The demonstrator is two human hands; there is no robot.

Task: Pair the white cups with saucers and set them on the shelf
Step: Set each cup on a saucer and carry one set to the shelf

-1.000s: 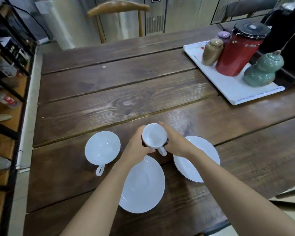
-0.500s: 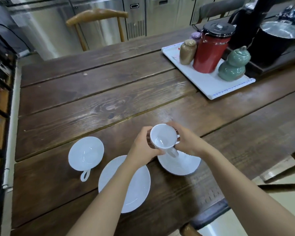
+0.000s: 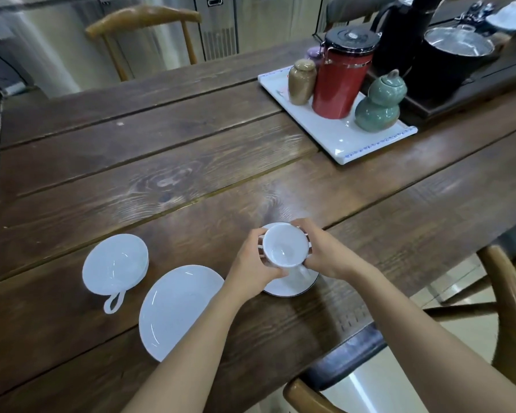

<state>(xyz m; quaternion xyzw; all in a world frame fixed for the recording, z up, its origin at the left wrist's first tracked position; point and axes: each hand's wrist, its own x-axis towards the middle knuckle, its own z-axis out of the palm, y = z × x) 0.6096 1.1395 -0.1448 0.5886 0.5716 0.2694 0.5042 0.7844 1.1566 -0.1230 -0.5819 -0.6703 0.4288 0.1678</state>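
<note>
Both hands on one cup, held over the right saucer. Left hand wraps the cup's left wall, fingers curled round it; right hand grips the right wall, thumb near the rim. Cup upright, handle toward the wearer. Cannot tell whether its foot touches the saucer or sits just above; the hands hide the base. Saucer lies flat on the table, dark line round its edge, near the table's front edge. Second cup stands apart to the left, handle toward the wearer, unpaired. Second saucer lies bare between the two, partly under the left forearm. Tray with jars well apart at the far right. Shelf not clearly in view. Judged step: seating the first cup; nothing shelved yet. Risks: cup set off-centre would tip or skate when the pair is lifted, glazed surfaces being slick. Left forearm passes over the bare saucer and could nudge it on withdrawal. Right saucer sits close to the front edge, so a shove while releasing could push it off.
</note>
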